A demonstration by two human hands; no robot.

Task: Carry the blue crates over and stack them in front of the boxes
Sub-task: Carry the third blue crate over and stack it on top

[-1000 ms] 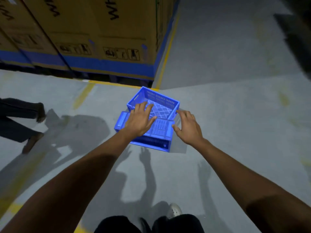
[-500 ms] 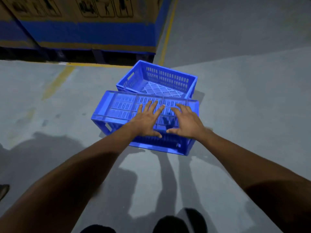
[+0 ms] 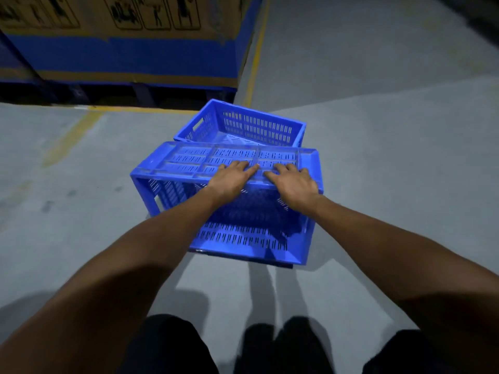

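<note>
Plastic looks stiff and light. Left hand [image 3: 229,180] and right hand [image 3: 295,186] lie flat on the tipped crate [image 3: 243,233], on the floor [image 3: 81,211] near the boxes [image 3: 135,58]; its rim seems best to grab.

Under the fingers, the blue slotted plastic crate [image 3: 232,201] looks smooth, faintly glossy; the grey concrete floor [image 3: 391,184] matt; the printed brown cardboard boxes [image 3: 121,25] dull.
</note>
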